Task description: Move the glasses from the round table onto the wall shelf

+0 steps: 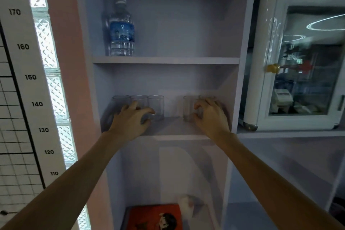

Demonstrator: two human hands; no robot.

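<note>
Five glasses (156, 107) stand upright on the wall shelf (168, 127): three left, two right. The left hand (130, 119) curls loosely just before the left group, the right hand (211, 115) before the right pair; whether either actually grips, I cannot tell.

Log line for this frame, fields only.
stage: placing on middle shelf | left hand: at three glasses | right hand: at two glasses | grip: unclear
</note>
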